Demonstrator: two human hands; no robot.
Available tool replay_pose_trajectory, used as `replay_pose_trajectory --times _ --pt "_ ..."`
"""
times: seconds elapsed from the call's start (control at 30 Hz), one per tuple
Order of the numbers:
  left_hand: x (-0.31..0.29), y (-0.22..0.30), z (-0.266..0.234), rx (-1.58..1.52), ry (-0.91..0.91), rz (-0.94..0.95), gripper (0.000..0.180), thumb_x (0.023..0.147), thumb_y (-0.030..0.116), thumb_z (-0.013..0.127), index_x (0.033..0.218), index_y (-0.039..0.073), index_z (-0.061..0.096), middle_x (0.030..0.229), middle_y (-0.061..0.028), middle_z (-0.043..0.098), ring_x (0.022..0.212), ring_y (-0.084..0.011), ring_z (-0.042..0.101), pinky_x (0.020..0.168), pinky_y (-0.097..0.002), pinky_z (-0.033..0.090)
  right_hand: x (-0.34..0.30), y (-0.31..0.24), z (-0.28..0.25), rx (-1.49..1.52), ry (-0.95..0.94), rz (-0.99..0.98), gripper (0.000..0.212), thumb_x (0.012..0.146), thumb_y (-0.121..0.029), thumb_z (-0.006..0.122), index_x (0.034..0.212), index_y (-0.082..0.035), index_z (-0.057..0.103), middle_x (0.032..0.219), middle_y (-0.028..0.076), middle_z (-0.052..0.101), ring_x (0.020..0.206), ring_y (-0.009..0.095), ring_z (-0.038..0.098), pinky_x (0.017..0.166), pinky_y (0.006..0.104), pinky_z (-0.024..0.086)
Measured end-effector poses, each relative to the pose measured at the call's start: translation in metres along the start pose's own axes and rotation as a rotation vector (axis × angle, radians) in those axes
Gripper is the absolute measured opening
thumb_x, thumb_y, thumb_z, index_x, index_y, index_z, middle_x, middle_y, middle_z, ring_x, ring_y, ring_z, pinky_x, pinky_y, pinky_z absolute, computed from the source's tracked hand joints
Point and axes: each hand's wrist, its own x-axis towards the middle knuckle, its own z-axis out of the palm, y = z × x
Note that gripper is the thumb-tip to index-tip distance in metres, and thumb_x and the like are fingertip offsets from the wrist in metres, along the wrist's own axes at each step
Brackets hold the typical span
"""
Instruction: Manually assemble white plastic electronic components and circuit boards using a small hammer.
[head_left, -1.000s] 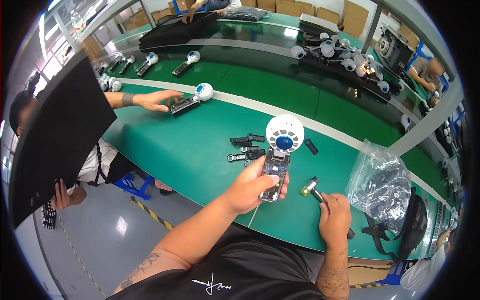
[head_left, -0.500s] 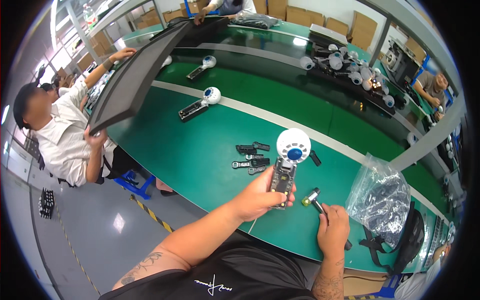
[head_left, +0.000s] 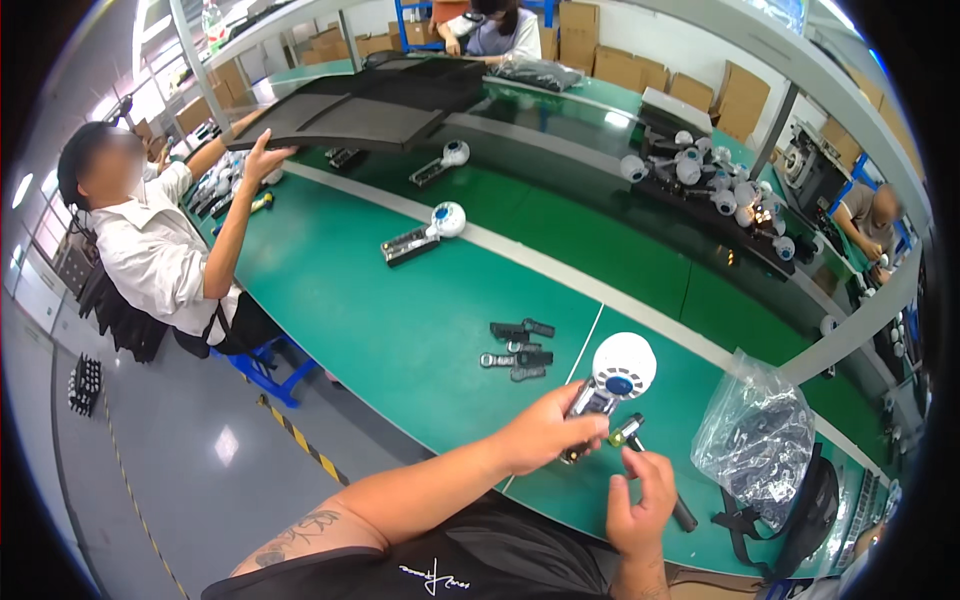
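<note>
My left hand [head_left: 560, 430] is closed round the open dark handle of a handheld device [head_left: 625, 368] with a round white head, a ring of slots and a blue centre. Its handle shows bare inner parts. Just right of it lies a small hammer [head_left: 628, 430] with a yellow-green face and a black handle, resting on the table. My right hand [head_left: 642, 500] hovers beside the hammer's handle, thumb and fingers loosely bent and apart, holding nothing. Left of the device lie several small black handle-shaped pieces [head_left: 518, 352] in a cluster.
A clear plastic bag [head_left: 755, 440] and a black bag [head_left: 810, 510] lie at the right. Two similar devices [head_left: 425, 232] [head_left: 440, 163] rest farther back. A person at the left holds a large dark panel [head_left: 360, 115] over the green table [head_left: 340, 270]. White-headed devices [head_left: 715, 180] pile up at the far right.
My right hand has let go of the hammer, which now lies on the table. The device in my left hand has moved down and right. The other person's dark panel has swung flatter.
</note>
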Motion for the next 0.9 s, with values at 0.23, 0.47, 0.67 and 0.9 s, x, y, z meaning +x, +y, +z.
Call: replay_pose_trajectory --times 0.23,0.47,0.67,0.9 --pt "-0.001 -0.005 0.023 0.141 -0.089 0.218 0.059 0.103 0.015 0.061 0.155 0.002 0.037 0.135 -0.016 0.058 0.11 -0.0188 0.059 0.091 -0.0283 0.049 0.019 -0.027 0.03 -0.003 0.023 0.008 0.079 0.082 -0.001 0.072 0.154 0.005 0.042 0.125 0.02 0.065 0.1 0.033 0.066 0.092 0.0406 0.055" --pt "-0.003 -0.004 0.018 0.466 -0.163 0.356 0.071 0.099 0.016 0.065 0.161 0.001 0.033 0.142 -0.0182 0.052 0.122 -0.0274 0.054 0.109 -0.0365 0.042 0.064 -0.029 0.012 -0.049 -0.038 0.17 0.069 0.084 -0.006 0.073 0.147 0.005 0.047 0.116 0.022 0.07 0.092 0.034 0.07 0.082 0.0418 0.056" --pt "-0.027 -0.003 -0.001 0.965 -0.15 0.485 0.056 0.1 0.019 0.068 0.151 0.004 0.051 0.137 -0.0153 0.059 0.112 -0.0259 0.061 0.098 -0.0346 0.049 0.106 0.005 -0.026 -0.268 -0.063 0.274 0.042 0.085 -0.014 0.072 0.123 0.002 0.062 0.092 0.021 0.074 0.076 0.037 0.071 0.069 0.0441 0.056" --pt "-0.052 -0.038 -0.013 1.155 -0.262 0.457 0.039 0.099 0.016 0.068 0.136 0.006 0.064 0.12 -0.0105 0.068 0.095 -0.0261 0.066 0.086 -0.0341 0.053 0.245 0.12 -0.049 -0.662 0.136 0.521 0.039 0.095 -0.035 0.065 0.1 0.004 0.068 0.095 0.023 0.075 0.085 0.044 0.071 0.079 0.0491 0.057"
